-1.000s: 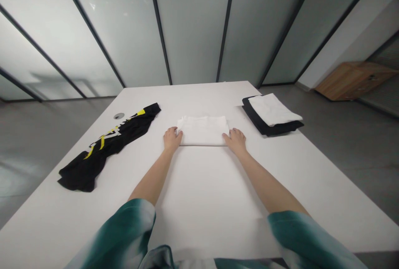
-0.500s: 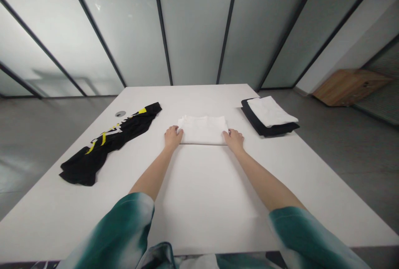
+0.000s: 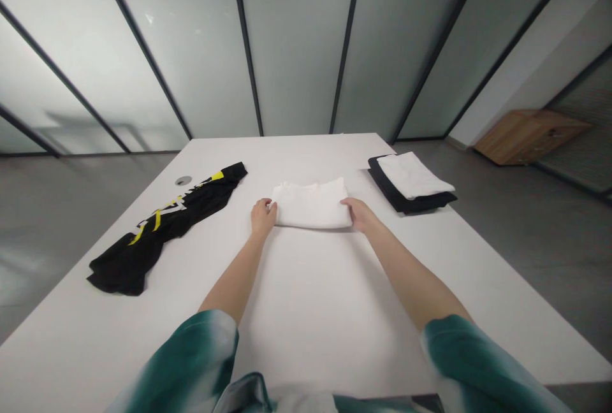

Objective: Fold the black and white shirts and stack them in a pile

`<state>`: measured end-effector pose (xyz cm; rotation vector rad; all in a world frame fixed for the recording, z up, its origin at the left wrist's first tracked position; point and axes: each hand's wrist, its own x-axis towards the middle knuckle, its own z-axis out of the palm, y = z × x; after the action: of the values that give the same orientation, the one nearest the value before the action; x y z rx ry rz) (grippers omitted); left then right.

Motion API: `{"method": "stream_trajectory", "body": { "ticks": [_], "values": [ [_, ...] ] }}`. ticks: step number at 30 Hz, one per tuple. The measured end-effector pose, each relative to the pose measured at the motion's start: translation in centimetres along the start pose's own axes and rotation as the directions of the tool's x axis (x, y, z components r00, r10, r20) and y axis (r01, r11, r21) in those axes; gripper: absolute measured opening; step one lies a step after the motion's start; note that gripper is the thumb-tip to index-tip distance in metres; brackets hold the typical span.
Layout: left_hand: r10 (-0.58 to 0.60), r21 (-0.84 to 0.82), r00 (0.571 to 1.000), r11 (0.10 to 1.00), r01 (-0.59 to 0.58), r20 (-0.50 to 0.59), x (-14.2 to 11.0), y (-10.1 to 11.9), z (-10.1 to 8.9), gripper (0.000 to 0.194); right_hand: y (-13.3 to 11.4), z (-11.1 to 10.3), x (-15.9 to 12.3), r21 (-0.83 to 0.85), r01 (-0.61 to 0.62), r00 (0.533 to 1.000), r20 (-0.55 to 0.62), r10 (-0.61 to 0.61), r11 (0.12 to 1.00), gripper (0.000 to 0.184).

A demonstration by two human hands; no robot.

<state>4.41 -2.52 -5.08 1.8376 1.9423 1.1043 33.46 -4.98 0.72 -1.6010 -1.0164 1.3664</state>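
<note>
In front of me a white garment (image 3: 312,206), folded into a flat rectangle, is held by its two short sides just at the table surface. My left hand (image 3: 263,216) pinches its left edge, thumb on top. My right hand (image 3: 359,213) grips the right edge, which looks slightly raised off the table. What kind of garment it is does not show in its folded state. The fingers under the cloth are hidden.
On the left of the white table (image 3: 306,311) lies a long, loosely bunched black garment (image 3: 176,225) with yellow and white print. A folded white cloth (image 3: 415,175) rests on a folded black one (image 3: 423,204) at the right edge. A round grey grommet (image 3: 183,180) sits back left.
My right hand has turned and closed around the garment's right edge, lifting that side slightly. The left hand stays at the left edge. The view has tilted a little.
</note>
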Motion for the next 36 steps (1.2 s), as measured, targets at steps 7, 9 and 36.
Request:
{"method": "stream_trajectory", "body": {
  "ticks": [7, 9, 36],
  "values": [
    [-0.051, -0.076, 0.999, 0.996, 0.05, -0.015, 0.1, 0.0, 0.0, 0.023, 0.8, 1.5, -1.5, 0.264, -0.14, 0.974, 0.212, 0.085, 0.954, 0.041],
    [-0.066, -0.103, 0.998, 0.993, 0.063, -0.017, 0.0, 0.1, 0.0, 0.023, 0.6, 2.1, -1.8, 0.303, -0.191, 0.968, 0.218, 0.128, 0.934, 0.037],
    [-0.104, -0.236, 0.994, 0.968, 0.091, -0.044, 0.1, -0.2, -0.5, 0.023, -10.7, -10.2, -12.6, 0.592, 0.678, 0.735, -0.544, -0.405, 0.436, 0.034]
  ]
}}
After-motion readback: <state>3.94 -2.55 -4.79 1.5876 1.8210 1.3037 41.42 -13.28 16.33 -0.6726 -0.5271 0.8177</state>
